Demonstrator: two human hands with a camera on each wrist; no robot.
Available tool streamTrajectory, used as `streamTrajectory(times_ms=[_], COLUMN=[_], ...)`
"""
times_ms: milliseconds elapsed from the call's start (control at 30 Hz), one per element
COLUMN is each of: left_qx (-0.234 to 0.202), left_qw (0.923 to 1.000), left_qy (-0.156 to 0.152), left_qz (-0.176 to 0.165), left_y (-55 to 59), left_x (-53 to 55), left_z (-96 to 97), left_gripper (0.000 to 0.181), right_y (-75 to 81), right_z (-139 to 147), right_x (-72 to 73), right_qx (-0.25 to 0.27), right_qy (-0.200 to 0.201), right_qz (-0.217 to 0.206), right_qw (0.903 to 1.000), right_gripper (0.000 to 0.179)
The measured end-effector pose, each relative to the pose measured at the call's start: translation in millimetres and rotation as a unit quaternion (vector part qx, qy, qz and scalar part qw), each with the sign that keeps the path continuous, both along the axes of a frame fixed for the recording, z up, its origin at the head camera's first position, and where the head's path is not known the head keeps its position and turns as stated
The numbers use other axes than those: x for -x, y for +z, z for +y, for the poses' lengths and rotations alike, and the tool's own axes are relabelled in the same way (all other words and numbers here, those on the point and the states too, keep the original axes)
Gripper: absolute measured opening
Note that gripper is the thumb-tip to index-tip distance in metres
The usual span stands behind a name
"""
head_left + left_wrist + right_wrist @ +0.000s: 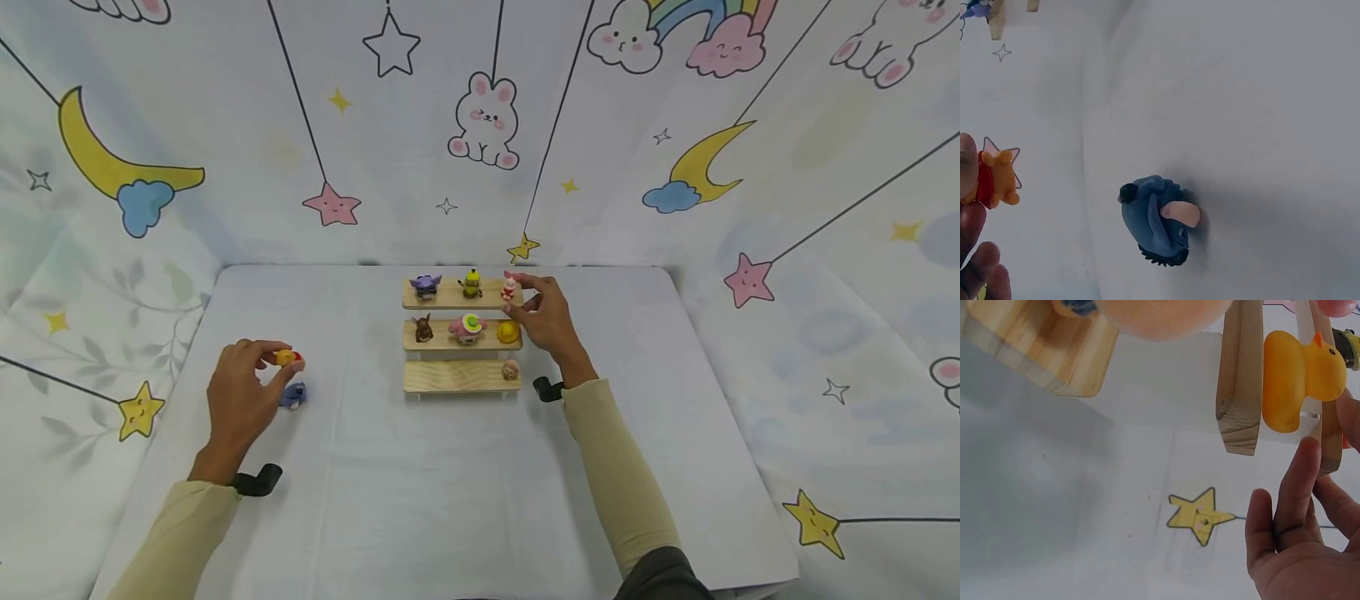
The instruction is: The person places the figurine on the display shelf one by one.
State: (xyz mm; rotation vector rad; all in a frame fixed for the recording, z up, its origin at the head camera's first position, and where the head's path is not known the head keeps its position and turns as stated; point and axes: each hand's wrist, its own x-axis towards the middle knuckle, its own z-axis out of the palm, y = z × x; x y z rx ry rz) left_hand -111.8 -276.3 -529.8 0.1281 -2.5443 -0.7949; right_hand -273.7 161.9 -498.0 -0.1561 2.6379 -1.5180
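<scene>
At the table's left, my left hand (243,392) pinches a small Winnie-the-Pooh figurine (285,357) in a red shirt between thumb and fingertips. Right beside that hand, a blue Eeyore figurine (1157,219) lies on the white cloth. My right hand (550,317) is at the right end of the top wooden shelf (450,300). Its index fingertip is at the pink pig figurine (509,287), while the thumb lies lower, at the shelf's front edge. Under it, a yellow rubber duck (1291,381) sits on the middle shelf (1239,381), close to the fingers.
A purple figure (426,286) and a yellow Minion-like figure (471,284) share the top shelf. The middle one also bears a brown figure (423,329) and a pink figure (468,327). On the bottom shelf (450,377), a small round-headed figure (510,369) stands at the right end.
</scene>
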Motion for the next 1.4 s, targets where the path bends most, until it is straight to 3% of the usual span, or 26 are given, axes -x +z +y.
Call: streamTrajectory(times_ms=[400, 900, 1400], left_qx=[0.024, 0.042, 0.043], left_qw=[0.9976, 0.9897, 0.9784], left_qy=[-0.046, -0.124, -0.193], left_qz=[0.045, 0.057, 0.061], left_y=[11.4, 24.7, 21.1], left_x=[14.1, 31.9, 39.2], left_z=[26.6, 78.1, 128.8], left_gripper=[0.044, 0.050, 0.051], right_y=[1.8, -0.4, -0.4], right_z=[0, 1, 1], right_x=[-0.7, 0.0, 1.7], right_qx=[0.000, 0.006, 0.002], right_qy=[0.001, 0.004, 0.007], right_qz=[-0.010, -0.004, 0.004], right_qw=[1.0000, 1.0000, 1.0000], right_gripper=[0.058, 0.059, 0.059])
